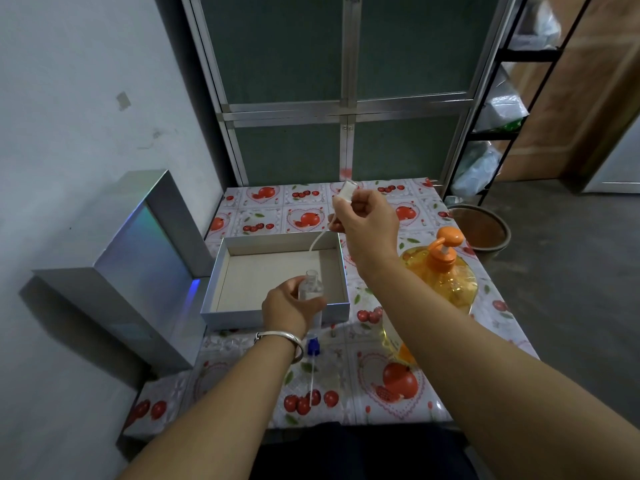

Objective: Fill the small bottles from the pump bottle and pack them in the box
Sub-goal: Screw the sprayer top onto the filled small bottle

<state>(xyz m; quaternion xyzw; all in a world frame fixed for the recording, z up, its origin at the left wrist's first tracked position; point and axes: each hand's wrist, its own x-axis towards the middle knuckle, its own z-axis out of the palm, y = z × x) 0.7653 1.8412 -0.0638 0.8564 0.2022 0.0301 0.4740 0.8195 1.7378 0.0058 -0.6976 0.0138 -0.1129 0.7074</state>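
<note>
Fruit-print table (263,209): your left hand (287,311) grips open small bottle (310,289); right hand (367,220) pinches white cap (346,192), tube dangling. Tilt risks spill.

Head cam, single view: looks fwd and down, close over table (346,355), both forearms in frame.

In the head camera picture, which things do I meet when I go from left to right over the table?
Silver box lid → open box → small clear bottle held by the left hand → orange pump bottle → brown basin on the floor.
</note>
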